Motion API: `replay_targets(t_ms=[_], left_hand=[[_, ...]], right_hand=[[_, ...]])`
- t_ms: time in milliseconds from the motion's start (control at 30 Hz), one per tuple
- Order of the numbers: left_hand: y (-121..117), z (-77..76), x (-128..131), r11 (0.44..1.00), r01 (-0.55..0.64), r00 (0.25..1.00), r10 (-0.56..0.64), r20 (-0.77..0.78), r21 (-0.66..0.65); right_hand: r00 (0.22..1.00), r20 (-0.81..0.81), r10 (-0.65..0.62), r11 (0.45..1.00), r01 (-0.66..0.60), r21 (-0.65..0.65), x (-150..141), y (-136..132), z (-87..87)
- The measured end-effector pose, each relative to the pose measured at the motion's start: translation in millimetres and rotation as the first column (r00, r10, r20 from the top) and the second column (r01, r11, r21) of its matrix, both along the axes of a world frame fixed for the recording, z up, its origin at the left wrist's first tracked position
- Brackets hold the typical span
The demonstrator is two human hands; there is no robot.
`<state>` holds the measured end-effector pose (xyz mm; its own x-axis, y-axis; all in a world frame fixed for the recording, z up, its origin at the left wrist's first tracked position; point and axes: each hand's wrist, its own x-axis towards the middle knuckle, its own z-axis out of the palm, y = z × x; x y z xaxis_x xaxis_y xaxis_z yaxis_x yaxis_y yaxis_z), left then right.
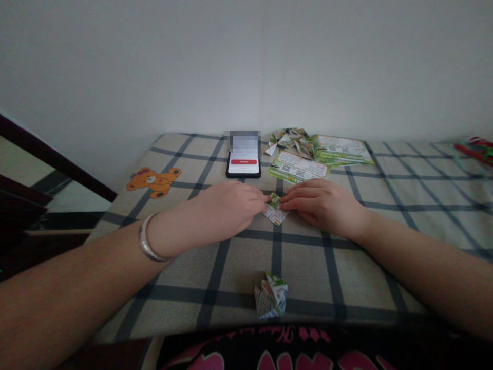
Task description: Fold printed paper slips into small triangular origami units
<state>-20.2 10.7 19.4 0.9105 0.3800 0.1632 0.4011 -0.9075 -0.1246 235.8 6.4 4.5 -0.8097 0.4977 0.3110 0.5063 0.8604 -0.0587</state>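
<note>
A small folded piece of printed paper (276, 213), green at its top corner and whitish with print below, lies on the checked tablecloth between my hands. My left hand (236, 205), with a silver bangle at the wrist, pinches its left side. The fingers of my right hand (321, 205) are together and press on its right side. My fingertips hide the paper's side corners. Nearer to me, by the table's front edge, stands another folded paper piece (271, 297) with pointed tips.
A phone (244, 163) with a lit screen lies beyond my hands. Right of it are a pile of folded paper pieces (292, 141), a printed leaflet (298, 167) and more leaflets (342, 149). A bear sticker (154, 181) is at left. The wall (246, 67) borders the table's back.
</note>
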Motion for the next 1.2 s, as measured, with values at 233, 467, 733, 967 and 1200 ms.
replay_targets(t_ms=[233,467,733,967,1200], left_hand=[[4,3.2,-3,0.999,-0.007,0.999,0.009,0.038,-0.049],[2,5.9,-4,0.996,-0.027,0.998,0.032,0.057,-0.089],[6,3.3,-8,0.991,-0.028,0.996,0.039,0.077,-0.134],[6,-0.2,-4,0.996,-0.013,0.994,0.022,0.107,-0.089],[2,-3.6,1,0.993,-0.085,0.991,0.093,0.097,-0.082]], right_hand=[[1.0,-0.014,0.028,1.0,-0.028,0.013,1,0,3.3],[0.997,0.037,0.071,0.996,-0.072,0.051,1,1,9.4],[0.984,-0.162,0.079,0.977,-0.109,-0.181,14,13,0.1],[0.981,-0.181,0.07,0.982,-0.099,-0.16,13,13,-0.7],[0.991,-0.132,-0.034,0.987,0.012,-0.16,10,7,-0.3]])
